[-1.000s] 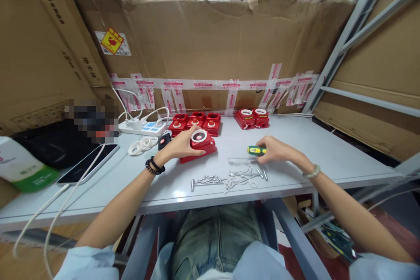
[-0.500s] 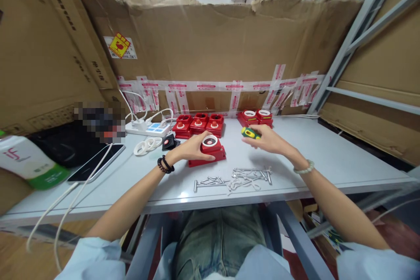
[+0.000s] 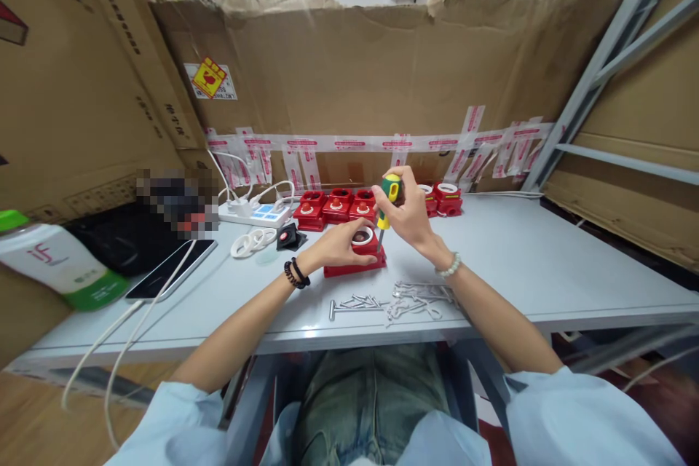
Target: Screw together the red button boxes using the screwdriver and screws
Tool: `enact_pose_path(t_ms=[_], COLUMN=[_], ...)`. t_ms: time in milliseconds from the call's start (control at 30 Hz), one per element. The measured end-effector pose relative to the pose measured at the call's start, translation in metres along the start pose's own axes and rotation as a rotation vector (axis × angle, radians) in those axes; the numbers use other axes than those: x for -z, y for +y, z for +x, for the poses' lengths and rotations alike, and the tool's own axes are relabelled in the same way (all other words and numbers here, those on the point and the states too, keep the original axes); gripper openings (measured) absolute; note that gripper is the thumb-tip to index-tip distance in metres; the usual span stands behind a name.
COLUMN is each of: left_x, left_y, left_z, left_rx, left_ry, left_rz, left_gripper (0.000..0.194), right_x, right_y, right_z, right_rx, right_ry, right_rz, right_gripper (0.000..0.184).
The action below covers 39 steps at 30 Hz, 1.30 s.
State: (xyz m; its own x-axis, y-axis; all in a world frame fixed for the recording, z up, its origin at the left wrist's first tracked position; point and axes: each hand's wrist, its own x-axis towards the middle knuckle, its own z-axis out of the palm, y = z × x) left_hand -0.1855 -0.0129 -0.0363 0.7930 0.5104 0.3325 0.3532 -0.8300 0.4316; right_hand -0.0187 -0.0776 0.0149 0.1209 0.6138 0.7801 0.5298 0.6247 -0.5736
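Gripping the screwdriver (image 3: 384,218), the right hand (image 3: 411,217) has turned it tip-down at the red box (image 3: 354,270) on the counter (image 3: 524,262), clasped by the left hand (image 3: 339,245); screw work seems under way.

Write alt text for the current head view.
The left hand grips a red housing on a pale table while the right hand points a green-and-yellow screwdriver down at it. Metal parts lie near the front edge; more red housings stand behind.
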Motion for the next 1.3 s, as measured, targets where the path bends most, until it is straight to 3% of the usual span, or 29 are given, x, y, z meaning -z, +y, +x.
enact_pose_path(t_ms=[600, 800, 967, 1067, 1167, 1300], left_x=[0.000, 0.000, -0.001, -0.001, 0.000, 0.001], left_y=[0.001, 0.002, 0.003, 0.001, -0.001, 0.002], left_z=[0.000, 0.001, 0.002, 0.001, 0.001, 0.003], left_rx=[0.006, 0.019, 0.020, 0.018, 0.006, -0.028], left_ry=[-0.019, -0.025, -0.022, -0.021, -0.023, 0.043], left_rz=[0.002, 0.026, 0.008, 0.014, 0.055, 0.125], left_gripper=[0.061, 0.060, 0.060, 0.058, 0.061, 0.059], right_x=[0.000, -0.006, -0.004, 0.007, 0.018, 0.022], right_y=[0.006, 0.000, -0.008, -0.009, -0.002, 0.006], right_z=[-0.001, -0.001, 0.001, 0.008, 0.016, 0.020], right_rx=[0.040, 0.106, 0.044, 0.051, 0.090, -0.003], right_ry=[0.089, 0.028, -0.012, -0.138, -0.379, -0.520], right_rz=[-0.091, -0.392, -0.595, -0.410, -0.067, 0.242], right_gripper=[0.021, 0.027, 0.032, 0.026, 0.030, 0.035])
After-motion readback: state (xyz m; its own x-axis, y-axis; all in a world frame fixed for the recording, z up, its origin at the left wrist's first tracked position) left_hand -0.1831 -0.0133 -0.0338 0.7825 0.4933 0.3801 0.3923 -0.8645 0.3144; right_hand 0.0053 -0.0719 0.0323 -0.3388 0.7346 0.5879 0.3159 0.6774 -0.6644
